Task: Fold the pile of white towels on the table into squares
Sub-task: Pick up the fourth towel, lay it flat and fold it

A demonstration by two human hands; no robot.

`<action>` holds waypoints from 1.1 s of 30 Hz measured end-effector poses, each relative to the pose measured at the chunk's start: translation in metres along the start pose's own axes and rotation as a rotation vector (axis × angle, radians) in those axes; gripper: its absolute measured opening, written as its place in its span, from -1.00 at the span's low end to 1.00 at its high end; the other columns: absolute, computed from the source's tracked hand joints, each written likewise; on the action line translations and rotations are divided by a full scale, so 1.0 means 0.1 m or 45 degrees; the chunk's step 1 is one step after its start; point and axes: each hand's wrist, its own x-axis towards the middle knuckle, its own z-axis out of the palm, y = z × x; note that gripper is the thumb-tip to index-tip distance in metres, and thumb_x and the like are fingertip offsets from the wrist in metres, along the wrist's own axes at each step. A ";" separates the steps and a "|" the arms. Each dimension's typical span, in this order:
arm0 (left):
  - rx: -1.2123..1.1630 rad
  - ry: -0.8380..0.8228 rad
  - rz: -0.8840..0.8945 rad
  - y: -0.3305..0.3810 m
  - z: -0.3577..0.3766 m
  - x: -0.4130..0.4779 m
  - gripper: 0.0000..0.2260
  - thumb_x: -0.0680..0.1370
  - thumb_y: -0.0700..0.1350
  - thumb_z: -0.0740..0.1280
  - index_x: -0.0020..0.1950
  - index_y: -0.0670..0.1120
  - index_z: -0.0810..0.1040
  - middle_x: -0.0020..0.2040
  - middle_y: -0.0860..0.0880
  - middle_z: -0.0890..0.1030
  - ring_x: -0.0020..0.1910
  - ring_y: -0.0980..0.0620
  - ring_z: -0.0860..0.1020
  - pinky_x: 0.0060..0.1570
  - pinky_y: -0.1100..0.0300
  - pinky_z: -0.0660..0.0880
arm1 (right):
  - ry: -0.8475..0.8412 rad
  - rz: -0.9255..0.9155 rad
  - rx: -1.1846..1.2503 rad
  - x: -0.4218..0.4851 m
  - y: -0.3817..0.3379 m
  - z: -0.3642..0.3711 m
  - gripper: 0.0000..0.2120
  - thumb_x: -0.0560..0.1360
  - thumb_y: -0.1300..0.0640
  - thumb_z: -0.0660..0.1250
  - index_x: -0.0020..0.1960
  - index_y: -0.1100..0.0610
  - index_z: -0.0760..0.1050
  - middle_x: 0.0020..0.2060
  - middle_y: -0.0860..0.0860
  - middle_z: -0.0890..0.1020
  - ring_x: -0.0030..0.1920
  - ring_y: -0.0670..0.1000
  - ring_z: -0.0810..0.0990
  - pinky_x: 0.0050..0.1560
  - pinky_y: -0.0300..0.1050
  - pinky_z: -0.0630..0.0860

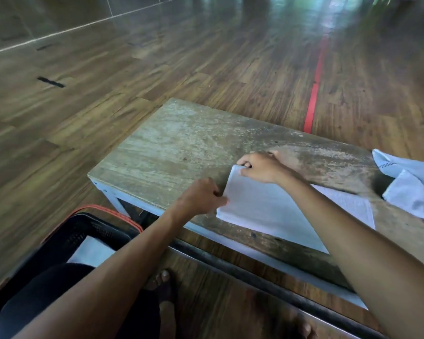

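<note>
The curled fingers (244, 165) of the right hand (258, 168) pinch the far left corner of a partly folded white towel (267, 207). The left hand (201, 195) pinches the near left corner between thumb and bent fingers. The towel lies flat along the near edge of the worn wooden table (181, 143), in doubled layers. At the table's right end is a crumpled heap of towels (413, 189), apart from the flat one. On the floor to the left of the table stands a black mesh basket (66, 237) with an orange rim, and a folded white cloth (91, 253) lies inside it.
</note>
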 end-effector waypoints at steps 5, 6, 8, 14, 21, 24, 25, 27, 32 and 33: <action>-0.165 0.089 -0.058 0.01 0.01 0.07 -0.76 0.49 -0.04 0.38 0.05 -0.17 0.55 -0.14 -0.10 0.59 -0.14 -0.05 0.54 -0.13 0.12 0.46 | -0.157 -0.032 0.095 0.10 -0.08 -0.07 -0.88 0.45 -0.04 0.37 -0.02 -0.10 0.55 -0.10 -0.12 0.57 -0.01 -0.06 0.52 0.20 -0.05 0.32; -0.171 0.107 -0.062 0.02 0.02 0.07 -0.69 0.49 -0.02 0.39 0.16 -0.17 0.52 -0.04 -0.11 0.60 -0.05 -0.06 0.55 -0.03 0.10 0.49 | -0.175 -0.036 0.125 0.11 -0.08 -0.09 -0.90 0.44 -0.02 0.38 -0.04 -0.09 0.55 -0.10 -0.11 0.59 -0.01 -0.05 0.54 0.15 -0.08 0.34; -0.176 0.138 -0.049 0.03 0.05 0.08 -0.63 0.50 0.00 0.39 0.22 -0.16 0.50 0.02 -0.11 0.60 0.02 -0.08 0.56 0.06 0.03 0.52 | -0.198 -0.039 0.228 0.13 -0.07 -0.15 -0.93 0.43 0.02 0.40 -0.10 -0.08 0.54 -0.10 -0.07 0.61 -0.02 -0.03 0.57 0.02 -0.13 0.37; -0.256 0.110 -0.040 0.08 0.03 0.03 -0.78 0.50 -0.07 0.38 -0.01 -0.22 0.60 -0.18 -0.14 0.61 -0.20 -0.07 0.55 -0.14 0.02 0.49 | -0.254 -0.086 0.488 0.01 -0.04 -0.50 -0.93 0.44 0.16 0.42 -0.08 0.05 0.57 -0.13 0.11 0.56 -0.13 0.02 0.48 -0.10 -0.09 0.38; -0.327 0.167 0.019 0.13 -0.14 -0.07 -0.85 0.51 -0.18 0.31 -0.23 -0.21 0.49 -0.32 -0.09 0.45 -0.35 0.01 0.39 -0.32 0.14 0.29 | -0.095 -0.079 0.484 -0.10 0.05 -0.71 -0.88 0.48 0.18 0.39 -0.13 -0.04 0.56 -0.11 0.06 0.60 -0.11 -0.04 0.51 -0.01 -0.11 0.42; -0.217 0.303 0.052 0.15 -0.28 -0.07 -0.91 0.53 -0.12 0.26 -0.09 -0.13 0.45 -0.28 -0.04 0.49 -0.36 0.02 0.41 -0.36 0.15 0.31 | 0.018 -0.101 0.540 -0.10 0.06 -0.77 -0.81 0.48 0.19 0.38 -0.21 -0.08 0.54 -0.10 0.09 0.61 -0.10 -0.04 0.51 0.06 -0.07 0.40; -0.177 0.371 0.059 0.17 -0.33 -0.07 -0.91 0.54 -0.10 0.24 -0.03 -0.12 0.45 -0.25 -0.04 0.52 -0.33 0.01 0.45 -0.36 0.13 0.33 | 0.073 -0.107 0.530 -0.09 0.07 -0.78 -0.80 0.47 0.16 0.39 -0.23 -0.13 0.54 -0.12 0.02 0.60 -0.09 -0.05 0.51 0.14 -0.01 0.37; -0.109 0.540 0.103 0.17 -0.40 -0.09 -0.88 0.55 -0.07 0.25 0.05 -0.07 0.44 -0.21 -0.04 0.57 -0.26 -0.03 0.52 -0.33 0.10 0.40 | 0.183 -0.106 0.490 -0.05 0.10 -0.80 -0.80 0.44 0.08 0.40 -0.28 -0.20 0.53 -0.19 -0.14 0.52 -0.12 -0.12 0.49 0.26 0.15 0.27; -0.201 0.799 0.366 0.23 -0.47 -0.21 -0.79 0.53 -0.05 0.36 0.15 0.01 0.46 -0.19 0.06 0.55 -0.16 0.05 0.55 -0.17 0.11 0.51 | 0.219 -0.145 0.759 -0.15 0.17 -0.94 -0.86 0.48 0.14 0.39 -0.16 -0.10 0.58 -0.37 -0.09 0.40 -0.35 -0.13 0.34 -0.15 -0.14 0.28; -0.230 0.790 0.418 0.28 -0.45 -0.24 -0.76 0.52 -0.08 0.38 0.17 -0.01 0.48 -0.16 0.07 0.54 -0.15 0.09 0.53 -0.14 0.18 0.49 | 0.202 -0.156 0.789 -0.20 0.19 -0.98 -0.88 0.50 0.17 0.37 -0.12 -0.05 0.57 -0.37 -0.05 0.41 -0.36 -0.10 0.35 -0.24 -0.18 0.29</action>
